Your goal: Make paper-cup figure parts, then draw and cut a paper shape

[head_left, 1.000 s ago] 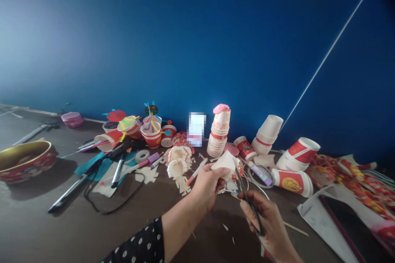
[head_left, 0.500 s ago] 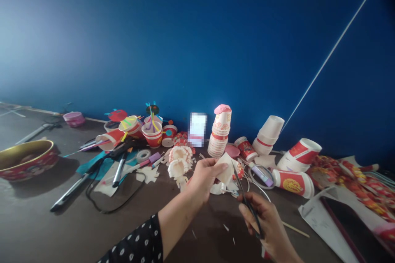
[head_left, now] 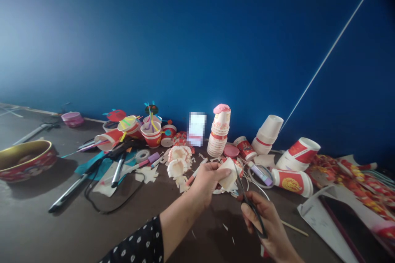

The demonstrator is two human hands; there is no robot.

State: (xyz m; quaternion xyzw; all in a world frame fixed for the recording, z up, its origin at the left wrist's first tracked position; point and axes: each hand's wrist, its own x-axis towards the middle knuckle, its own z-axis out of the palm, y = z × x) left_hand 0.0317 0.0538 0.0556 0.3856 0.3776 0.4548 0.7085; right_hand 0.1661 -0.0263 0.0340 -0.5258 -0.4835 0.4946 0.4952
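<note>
A dark worktop (head_left: 72,230) runs along the foot of a plain blue wall (head_left: 185,45), and it's crowded towards the back. On the left I see a red bowl (head_left: 26,168) with a gold inside, then some red-and-white cups (head_left: 152,136) decked with coloured strips. Near the middle a tall cup stack (head_left: 218,139) stands upside down with a pink lump (head_left: 222,108) on top. Over to the right one patterned cup (head_left: 293,183) lies on its side, close to a dark phone (head_left: 352,226). A few thin white slivers (head_left: 225,227) are scattered on the surface in front of the person.

Compared with half a second ago, the left hand (head_left: 208,181) sits a little further right, so the barrel of a marker (head_left: 198,169) shows behind it. The paper has turned and dropped slightly, leaving a pink disc (head_left: 231,150) beyond it in fuller view.

That piece of pale paper (head_left: 231,177) is pinched between the left thumb and fingers, up in front of the clutter. The right hand (head_left: 267,213) is closed around the handles of black scissors (head_left: 246,200), their blades at the paper's right edge; I can't tell how far apart they are.
</note>
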